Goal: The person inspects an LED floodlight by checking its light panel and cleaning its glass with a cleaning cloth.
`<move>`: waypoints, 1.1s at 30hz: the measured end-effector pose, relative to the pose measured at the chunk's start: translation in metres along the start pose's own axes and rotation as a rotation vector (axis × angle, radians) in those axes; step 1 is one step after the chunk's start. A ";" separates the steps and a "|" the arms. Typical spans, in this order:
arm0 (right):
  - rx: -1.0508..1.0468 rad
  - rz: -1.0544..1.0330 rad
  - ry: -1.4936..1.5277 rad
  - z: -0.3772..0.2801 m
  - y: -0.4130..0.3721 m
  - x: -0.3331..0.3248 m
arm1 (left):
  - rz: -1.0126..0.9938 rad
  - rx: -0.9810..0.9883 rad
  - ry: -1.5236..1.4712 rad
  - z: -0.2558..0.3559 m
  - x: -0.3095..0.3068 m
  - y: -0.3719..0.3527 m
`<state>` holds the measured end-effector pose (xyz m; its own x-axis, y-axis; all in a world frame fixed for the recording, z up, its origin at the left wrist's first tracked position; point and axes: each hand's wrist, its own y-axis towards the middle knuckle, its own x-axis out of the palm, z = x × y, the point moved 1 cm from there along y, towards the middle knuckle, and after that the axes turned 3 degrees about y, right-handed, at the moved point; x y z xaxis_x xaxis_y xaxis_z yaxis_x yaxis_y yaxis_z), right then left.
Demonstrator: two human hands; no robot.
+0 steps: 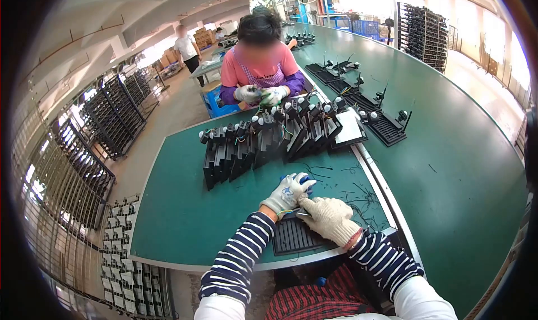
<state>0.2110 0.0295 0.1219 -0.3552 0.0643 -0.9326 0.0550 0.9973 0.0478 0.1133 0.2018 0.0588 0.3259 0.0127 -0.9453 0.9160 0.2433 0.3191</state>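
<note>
A black ribbed unit lies at the table's near edge, its grooved face up. My left hand, in a white glove with a blue star mark, is closed over the unit's far end. In a plain cream glove, my right hand is pressed against the left with its fingers closed. A small dark piece with a shiny tip shows under the right fingers; its kind is hidden. Thin yellow and green wires stick out beside my left wrist. The far end of the unit is covered by both hands.
A row of similar black units leans across the table, near a white sheet. Black tie scraps lie to the right. Opposite, a person in gloves handles something green. More units rest on the long green bench.
</note>
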 end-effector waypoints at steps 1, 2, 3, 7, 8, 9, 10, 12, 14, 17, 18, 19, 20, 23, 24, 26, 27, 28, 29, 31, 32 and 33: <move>0.011 -0.007 0.009 0.002 0.005 -0.001 | 0.026 0.003 0.014 -0.002 0.003 -0.003; 0.069 0.150 0.165 0.009 0.007 0.000 | 0.006 -0.032 -0.004 -0.003 0.004 -0.007; 0.128 0.307 0.318 0.021 0.007 0.001 | -0.001 -0.056 0.029 -0.007 0.009 -0.008; 0.269 0.560 0.943 0.081 0.021 0.029 | 0.122 0.041 0.348 0.027 -0.024 0.006; 0.203 0.571 1.086 0.084 0.021 0.028 | 0.152 -0.013 0.172 0.039 -0.029 0.010; 0.116 0.614 1.040 0.085 0.021 0.026 | 0.181 -0.070 -0.006 0.054 -0.029 0.015; 0.030 0.655 0.995 0.082 0.021 0.022 | 0.206 -0.129 -0.182 0.069 -0.029 0.020; 0.013 0.633 0.879 0.076 0.016 0.013 | 0.163 -0.230 -0.471 0.083 -0.025 0.026; 0.139 0.520 0.735 0.069 0.010 -0.005 | 0.089 -0.300 -0.597 0.080 -0.012 0.027; 0.262 0.523 0.784 0.085 0.010 -0.001 | 0.101 -0.261 -0.394 0.087 0.007 0.021; 0.283 0.543 0.896 0.096 0.013 0.006 | 0.121 -0.248 -0.349 0.090 0.011 0.020; 0.376 0.479 1.119 0.093 0.004 -0.003 | 0.133 -0.255 -0.329 0.093 0.012 0.019; 0.426 0.495 1.210 0.100 0.000 0.003 | 0.099 -0.241 -0.307 0.093 0.012 0.018; 0.510 0.473 1.366 0.100 -0.014 0.006 | 0.065 -0.236 -0.346 0.092 0.008 0.015; 0.387 0.511 1.278 0.097 -0.011 0.008 | 0.041 -0.276 -0.336 0.091 0.006 0.015; 0.157 0.585 1.105 0.089 -0.007 0.012 | -0.023 -0.351 -0.320 0.093 0.000 0.013; 0.056 0.583 0.888 0.085 -0.004 0.011 | -0.003 -0.354 -0.307 0.095 -0.003 0.012; -0.003 0.587 0.631 0.068 -0.009 -0.007 | -0.012 -0.380 -0.244 0.095 -0.005 0.011; -0.042 0.536 0.502 0.060 -0.009 -0.019 | -0.018 -0.406 -0.183 0.095 -0.006 0.009; -0.094 0.433 0.346 0.055 -0.004 -0.028 | -0.004 -0.443 -0.147 0.090 0.000 0.004; -0.110 0.380 0.321 0.053 0.000 -0.029 | 0.038 -0.434 -0.179 0.087 0.006 0.001; -0.126 0.326 0.296 0.051 0.004 -0.030 | 0.079 -0.427 -0.210 0.085 0.012 -0.002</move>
<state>0.2696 0.0302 0.1319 -0.5902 0.3647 -0.7202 0.1008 0.9184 0.3825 0.1356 0.1189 0.0528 0.4713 -0.1382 -0.8711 0.7229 0.6264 0.2917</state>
